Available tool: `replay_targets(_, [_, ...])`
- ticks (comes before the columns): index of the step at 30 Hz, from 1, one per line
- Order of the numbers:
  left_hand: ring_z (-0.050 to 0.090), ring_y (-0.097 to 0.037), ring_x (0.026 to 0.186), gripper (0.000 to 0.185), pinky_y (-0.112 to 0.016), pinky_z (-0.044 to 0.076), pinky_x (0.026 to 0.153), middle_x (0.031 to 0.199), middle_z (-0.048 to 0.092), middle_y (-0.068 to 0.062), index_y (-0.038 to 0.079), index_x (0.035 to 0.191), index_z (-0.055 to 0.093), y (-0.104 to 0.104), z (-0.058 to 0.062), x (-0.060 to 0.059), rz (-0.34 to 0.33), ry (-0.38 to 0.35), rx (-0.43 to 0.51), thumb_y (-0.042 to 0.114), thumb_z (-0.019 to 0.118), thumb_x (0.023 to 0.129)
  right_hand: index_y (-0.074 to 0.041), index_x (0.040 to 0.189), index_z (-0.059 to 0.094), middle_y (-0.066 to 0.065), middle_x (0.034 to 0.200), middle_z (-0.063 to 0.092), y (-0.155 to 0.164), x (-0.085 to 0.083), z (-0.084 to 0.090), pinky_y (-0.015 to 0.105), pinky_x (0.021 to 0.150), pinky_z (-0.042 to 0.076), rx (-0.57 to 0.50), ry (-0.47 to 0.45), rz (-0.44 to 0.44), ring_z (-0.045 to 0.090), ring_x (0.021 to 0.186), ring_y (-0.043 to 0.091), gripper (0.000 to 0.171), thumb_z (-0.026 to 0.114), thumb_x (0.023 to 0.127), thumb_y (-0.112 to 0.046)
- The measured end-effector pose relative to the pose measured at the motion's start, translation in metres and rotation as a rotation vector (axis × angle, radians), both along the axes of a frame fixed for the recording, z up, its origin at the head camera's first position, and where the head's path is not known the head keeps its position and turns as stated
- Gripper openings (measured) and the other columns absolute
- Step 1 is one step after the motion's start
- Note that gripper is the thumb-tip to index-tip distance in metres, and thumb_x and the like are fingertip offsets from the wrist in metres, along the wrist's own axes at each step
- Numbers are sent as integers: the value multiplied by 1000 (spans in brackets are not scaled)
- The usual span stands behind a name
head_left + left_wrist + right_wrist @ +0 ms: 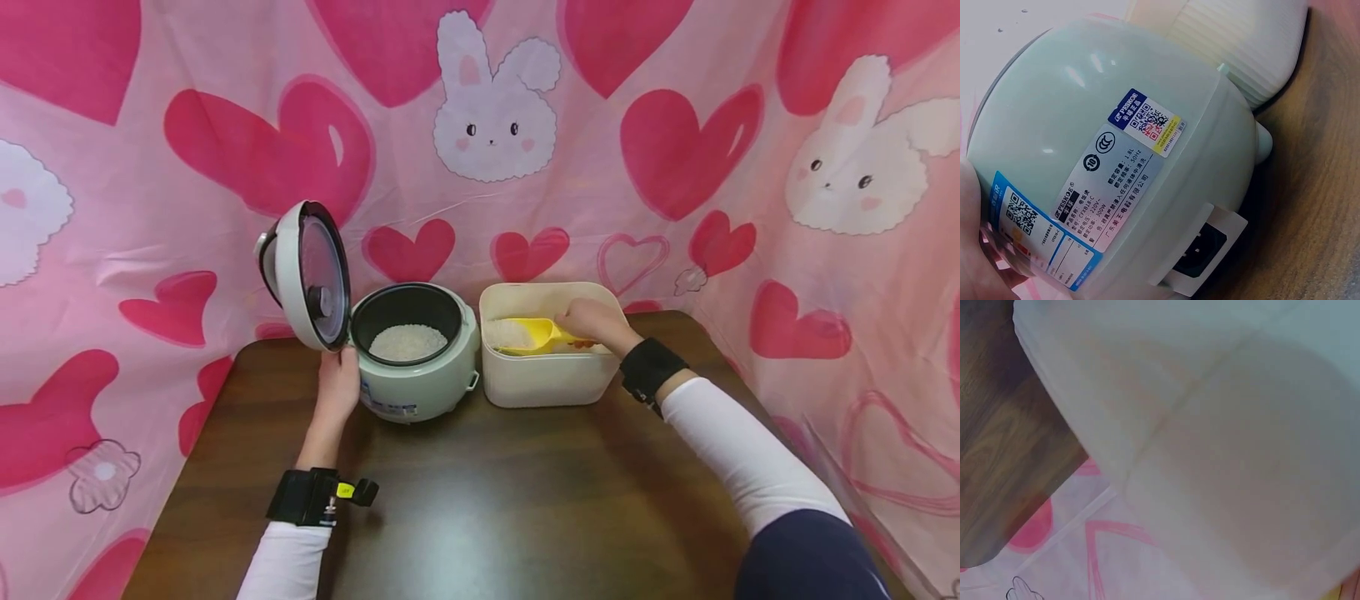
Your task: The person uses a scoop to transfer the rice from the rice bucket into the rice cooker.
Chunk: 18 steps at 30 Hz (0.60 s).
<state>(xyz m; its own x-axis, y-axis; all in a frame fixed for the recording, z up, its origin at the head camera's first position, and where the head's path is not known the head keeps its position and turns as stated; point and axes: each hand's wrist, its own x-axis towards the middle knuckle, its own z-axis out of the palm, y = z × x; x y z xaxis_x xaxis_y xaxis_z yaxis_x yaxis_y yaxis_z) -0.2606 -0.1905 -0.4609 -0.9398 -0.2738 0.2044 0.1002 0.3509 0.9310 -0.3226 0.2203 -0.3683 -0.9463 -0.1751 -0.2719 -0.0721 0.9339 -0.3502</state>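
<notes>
A pale green rice cooker (412, 392) stands with its lid (288, 275) raised on the left; white rice (408, 342) lies in its dark inner pot. My left hand (340, 382) holds the cooker at its upper edge below the lid. The left wrist view shows this hand (975, 244) beside the labelled cooker body (1147, 69), fingers partly hidden. My right hand (592, 323) reaches into a cream bin (547, 383) and grips the handle of a yellow scoop (542, 333). Rice (507, 334) shows at the scoop's mouth. The bin wall (1210, 456) covers most of the right wrist view.
Cooker and bin stand side by side near the back of a dark wooden table (480, 500). A pink curtain (450, 200) with hearts and rabbits hangs close behind. The cooker's power socket (1200, 250) faces the left wrist camera.
</notes>
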Motion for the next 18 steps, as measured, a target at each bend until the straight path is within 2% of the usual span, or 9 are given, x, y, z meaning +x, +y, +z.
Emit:
replay_targets(8, [42,-44,138,51,-56,27,121,148,44,-33,-11,143,43,-2,2,-2,-6,26,3,20,33,104,-4,84,70,8,72,61,9,2,12,29,59,48,-76,-19,-55,56,62,27,42,52,104,-37])
replay_targets(13, [41,-45,141,52,-55,27,121,149,43,-33,-11,144,42,-2,1,0,-6,14,7,19,33,103,-4,81,69,6,68,59,18,3,15,28,58,47,-123,-25,-51,53,58,25,47,50,106,-39])
replay_targets(18, [42,-42,140,51,-53,28,121,149,45,-31,-10,144,43,0,0,0,-16,14,15,19,34,103,-6,77,64,4,66,55,29,8,23,29,58,44,-122,-31,-47,53,60,28,48,49,106,-42])
